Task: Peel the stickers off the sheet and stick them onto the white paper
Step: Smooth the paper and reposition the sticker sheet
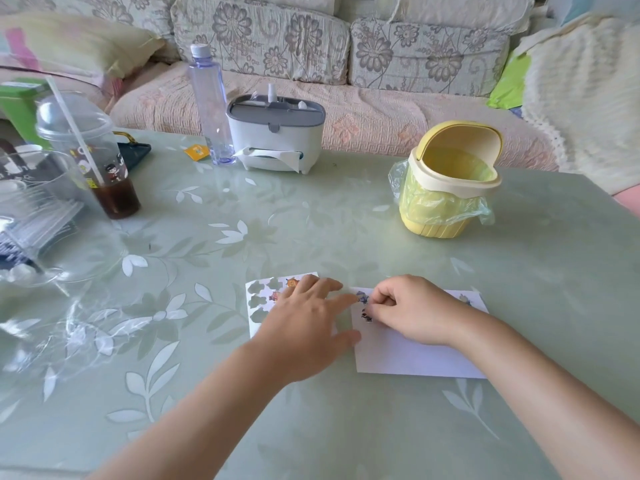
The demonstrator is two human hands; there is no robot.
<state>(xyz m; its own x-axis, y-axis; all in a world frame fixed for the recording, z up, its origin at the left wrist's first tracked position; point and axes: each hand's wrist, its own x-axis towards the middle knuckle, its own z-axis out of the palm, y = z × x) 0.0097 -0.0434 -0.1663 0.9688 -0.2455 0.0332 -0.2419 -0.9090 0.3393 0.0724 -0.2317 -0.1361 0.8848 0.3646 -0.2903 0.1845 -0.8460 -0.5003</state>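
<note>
- Two bare forearms reach in from the bottom edge over the pale green, leaf-patterned table (311,427), the left one from the lower left and the right one from the lower right.
- Left hand (304,323) lies palm down with its fingers straight and spread, gripping nothing. It covers the right part of the sticker sheet (258,299), and its forefinger reaches to the left edge of the white paper (408,355).
- Right hand (412,310) rests on the upper left part of the white paper with its fingers curled. The fingertips meet at a dark sticker (366,315) and seem to pinch its edge, though the contact is too small to be sure.
- White paper lies flat just right of the sticker sheet, the two almost touching. A blue sticker (362,297) sits just above the dark one, and another small sticker (465,299) shows near the paper's far right corner.
- Sticker sheet lies flat on the table; its left part shows bare cut-out shapes, while an orange sticker (292,282) and a pink sticker (274,296) sit beside the left hand's fingers.
- Farther back on the right stands a yellow mini bin (446,188) with a plastic liner, its lid tipped open.
- At left stand a clear plastic container (31,216) and a domed cup (90,154) with a straw and dark drink.
- Beyond these are a white tissue box (277,140) and a clear bottle (211,102), side by side.
- Behind the table runs a floral sofa (263,46).
</note>
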